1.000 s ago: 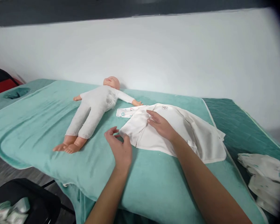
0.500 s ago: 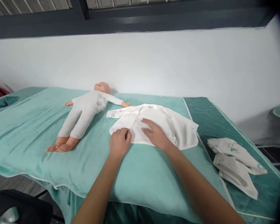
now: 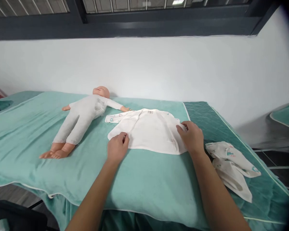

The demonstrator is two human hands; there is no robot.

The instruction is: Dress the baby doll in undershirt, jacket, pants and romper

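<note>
A white baby shirt (image 3: pixel 151 131) lies spread on the green cover, its small printed label near the neckline and its patterned left sleeve stretched toward the doll. My left hand (image 3: pixel 118 147) is closed at the shirt's lower left edge, fingertips pinched on the cloth. At the right side of the shirt, my right hand (image 3: pixel 192 136) has its fingers curled and pinching the fabric, covering part of that sleeve. The baby doll (image 3: pixel 84 112), in a white body suit, lies on its back to the left, one hand close to the shirt's sleeve.
Another crumpled white printed baby garment (image 3: pixel 232 168) lies on the darker green mat (image 3: pixel 262 192) at the right. Behind the bed runs a white wall (image 3: pixel 144 67). A black object (image 3: pixel 16 215) stands below the bed's front left edge.
My right hand has moved right from above the shirt's middle to its right side, and its spread fingers have closed on the cloth there. My left hand keeps its place on the shirt.
</note>
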